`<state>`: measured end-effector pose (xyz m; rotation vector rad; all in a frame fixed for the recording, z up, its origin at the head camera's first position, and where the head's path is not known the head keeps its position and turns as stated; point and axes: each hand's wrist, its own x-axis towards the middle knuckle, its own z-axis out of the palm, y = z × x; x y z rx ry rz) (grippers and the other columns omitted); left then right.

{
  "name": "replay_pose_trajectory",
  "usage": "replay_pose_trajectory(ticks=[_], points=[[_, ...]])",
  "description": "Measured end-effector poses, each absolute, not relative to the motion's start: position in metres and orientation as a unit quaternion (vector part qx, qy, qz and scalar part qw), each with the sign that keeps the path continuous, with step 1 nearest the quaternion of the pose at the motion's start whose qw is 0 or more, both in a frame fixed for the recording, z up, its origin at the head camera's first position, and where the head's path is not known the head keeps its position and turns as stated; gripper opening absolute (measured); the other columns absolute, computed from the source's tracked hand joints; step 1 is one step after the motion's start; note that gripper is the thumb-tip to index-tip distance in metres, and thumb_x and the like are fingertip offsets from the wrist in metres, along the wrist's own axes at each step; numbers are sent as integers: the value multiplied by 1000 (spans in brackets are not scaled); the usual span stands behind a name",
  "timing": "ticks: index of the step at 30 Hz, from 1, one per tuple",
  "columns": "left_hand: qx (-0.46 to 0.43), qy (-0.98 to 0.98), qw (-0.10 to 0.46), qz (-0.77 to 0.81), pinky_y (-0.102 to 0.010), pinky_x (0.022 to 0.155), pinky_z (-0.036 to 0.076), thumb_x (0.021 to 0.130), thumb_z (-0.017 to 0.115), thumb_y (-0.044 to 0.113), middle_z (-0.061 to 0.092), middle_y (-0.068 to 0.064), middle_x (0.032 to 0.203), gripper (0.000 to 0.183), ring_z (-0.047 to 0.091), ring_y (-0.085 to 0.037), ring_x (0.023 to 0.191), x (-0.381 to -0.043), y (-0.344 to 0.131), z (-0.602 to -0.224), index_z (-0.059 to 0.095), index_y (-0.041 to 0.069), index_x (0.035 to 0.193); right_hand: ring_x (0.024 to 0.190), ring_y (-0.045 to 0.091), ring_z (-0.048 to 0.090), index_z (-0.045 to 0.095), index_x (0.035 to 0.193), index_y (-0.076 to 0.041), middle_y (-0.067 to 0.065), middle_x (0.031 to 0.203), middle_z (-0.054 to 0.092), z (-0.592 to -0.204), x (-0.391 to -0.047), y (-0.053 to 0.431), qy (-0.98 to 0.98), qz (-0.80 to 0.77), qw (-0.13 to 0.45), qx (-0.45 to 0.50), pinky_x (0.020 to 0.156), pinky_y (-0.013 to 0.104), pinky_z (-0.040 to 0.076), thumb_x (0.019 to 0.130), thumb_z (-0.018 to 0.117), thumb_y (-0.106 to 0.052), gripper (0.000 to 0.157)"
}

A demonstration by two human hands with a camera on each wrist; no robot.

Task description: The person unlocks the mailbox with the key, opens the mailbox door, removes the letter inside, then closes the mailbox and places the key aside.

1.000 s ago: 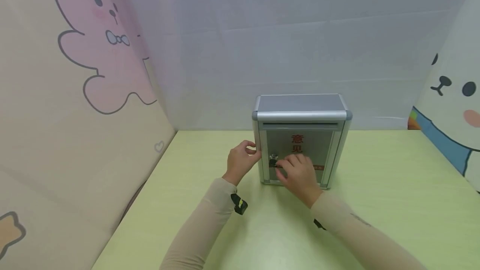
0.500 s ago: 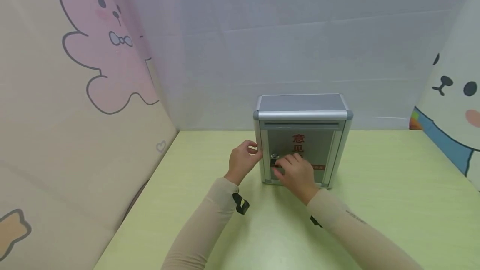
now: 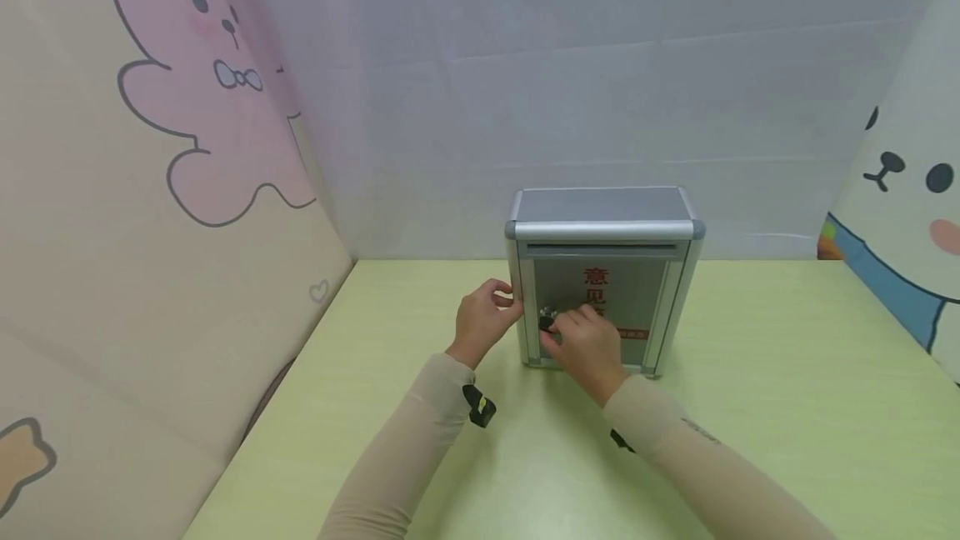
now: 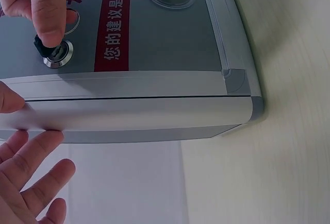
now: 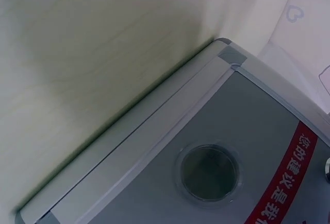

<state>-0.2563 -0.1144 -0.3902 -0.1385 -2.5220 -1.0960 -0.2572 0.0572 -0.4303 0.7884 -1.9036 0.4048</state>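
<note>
A grey suggestion box (image 3: 641, 290) with silver edges and red lettering stands upright on the table, its front door closed. My left hand (image 3: 482, 323) holds the box's left edge, the thumb (image 4: 7, 100) on the front frame and fingertips (image 4: 51, 135) against the side. At the lock (image 4: 61, 55) on the door's left, my right hand (image 3: 592, 350) pinches a black-headed key (image 4: 41, 47). A metal ring (image 4: 77, 24) hangs by the key. How deep the key sits is hidden by the fingers. No part of the right hand shows in the right wrist view.
The box stands on a pale yellow-green table (image 3: 787, 373). A whitish curtain (image 3: 600, 90) hangs behind it, with cartoon-printed cloth (image 3: 195, 290) at the left. Low on the door is a round clear disc (image 5: 209, 173), beside a red strip (image 5: 289, 175) with white characters.
My right hand has shifted slightly left at the lock, its wrist and forearm swinging left too. The left hand stays on the box's edge, and the box has not visibly moved.
</note>
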Motion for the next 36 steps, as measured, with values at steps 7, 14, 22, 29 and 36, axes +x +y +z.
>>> replay_pose_trajectory(ticks=[7, 14, 22, 29, 36], points=[[-53, -898, 189, -393, -26, 53, 44, 81, 66, 18, 73, -8, 83, 19, 67, -23, 68, -257, -115, -391, 66, 5, 95, 51, 18, 51, 59, 57, -7, 2, 48, 56, -431, -256, 54, -793, 173, 501, 299, 37, 25, 39, 57, 88, -20, 32], [-56, -897, 173, -404, -31, 61, 50, 82, 67, 17, 73, -10, 86, 21, 69, -25, 76, -258, -119, -391, 67, 3, 98, 51, 16, 51, 63, 58, -7, 0, 50, 56, -429, -245, 50, -849, 225, 407, 250, 36, 27, 38, 69, 83, -19, 26], [-56, -894, 156, -416, -35, 65, 53, 82, 69, 17, 72, -13, 89, 22, 69, -27, 79, -260, -122, -391, 67, 2, 99, 54, 15, 50, 65, 64, -7, -1, 55, 55, -428, -235, 43, -885, 311, 296, 181, 41, 29, 38, 79, 74, -16, 20], [-47, -893, 149, -422, -35, 66, 53, 83, 69, 18, 73, -11, 89, 24, 69, -27, 81, -259, -121, -390, 67, 2, 100, 54, 17, 49, 62, 64, -5, 1, 54, 53, -429, -234, 40, -874, 354, 290, 162, 44, 31, 38, 80, 72, -14, 20], [-48, -895, 145, -418, -36, 67, 53, 85, 70, 17, 73, -12, 91, 23, 69, -27, 82, -260, -122, -392, 67, 2, 102, 53, 16, 48, 61, 63, -5, 2, 54, 53, -431, -232, 40, -865, 372, 294, 165, 44, 31, 38, 81, 71, -13, 22]])
